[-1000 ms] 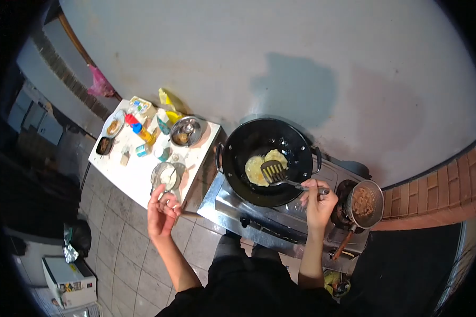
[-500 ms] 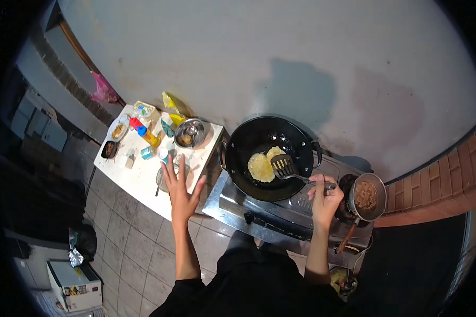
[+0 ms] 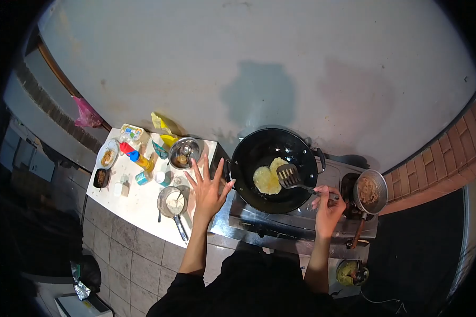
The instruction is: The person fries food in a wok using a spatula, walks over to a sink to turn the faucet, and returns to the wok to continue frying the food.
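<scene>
My right hand (image 3: 329, 208) is closed on the handle of a slotted spatula (image 3: 289, 176), whose dark head is over the right one of two pale yellow pancakes (image 3: 266, 180) in a black wok (image 3: 254, 202). My left hand (image 3: 209, 193) hangs empty with its fingers spread, between the white table (image 3: 134, 205) and the wok. Just left of it, on the table, is a small pan (image 3: 165, 201) of white mixture with a spoon in it. Behind its fingertips stands a metal bowl (image 3: 185, 153).
On the stove's right burner sits a pan (image 3: 374, 194) of brown food, its wooden handle pointing at me. The table also bears squeeze bottles (image 3: 141, 160), a white plate (image 3: 107, 154) and a black dish (image 3: 101, 178). A pot (image 3: 350, 273) stands low at right.
My left hand has risen from beside the table, opened its fingers wide and moved right toward the wok. The spatula has shifted slightly over the right pancake. The view has shifted too.
</scene>
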A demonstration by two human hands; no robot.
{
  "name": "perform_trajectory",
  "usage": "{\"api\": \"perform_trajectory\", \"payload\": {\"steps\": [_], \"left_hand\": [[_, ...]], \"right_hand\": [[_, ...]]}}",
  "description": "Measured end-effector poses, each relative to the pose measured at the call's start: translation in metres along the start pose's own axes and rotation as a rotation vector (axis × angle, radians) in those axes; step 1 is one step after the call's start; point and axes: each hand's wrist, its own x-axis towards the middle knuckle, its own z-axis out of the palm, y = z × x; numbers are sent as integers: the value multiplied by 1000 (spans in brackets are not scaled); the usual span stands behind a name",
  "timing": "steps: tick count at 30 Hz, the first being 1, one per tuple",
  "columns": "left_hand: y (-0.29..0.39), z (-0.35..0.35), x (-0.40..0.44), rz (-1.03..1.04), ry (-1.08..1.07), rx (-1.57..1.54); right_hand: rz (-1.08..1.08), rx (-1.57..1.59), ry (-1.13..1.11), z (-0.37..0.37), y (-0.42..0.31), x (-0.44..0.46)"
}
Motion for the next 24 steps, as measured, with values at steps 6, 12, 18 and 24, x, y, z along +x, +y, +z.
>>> {"api": "perform_trajectory", "payload": {"steps": [6, 12, 18, 24], "left_hand": [[3, -3, 7, 42, -18, -2], [3, -4, 5, 43, -23, -80], [5, -16, 6, 156, 94, -329], [27, -56, 7, 413, 150, -371]], "right_hand": [[3, 21, -18, 6, 10, 5], [16, 10, -49, 11, 14, 10], [17, -23, -91, 10, 29, 13], [24, 56, -153, 0, 42, 11]]}}
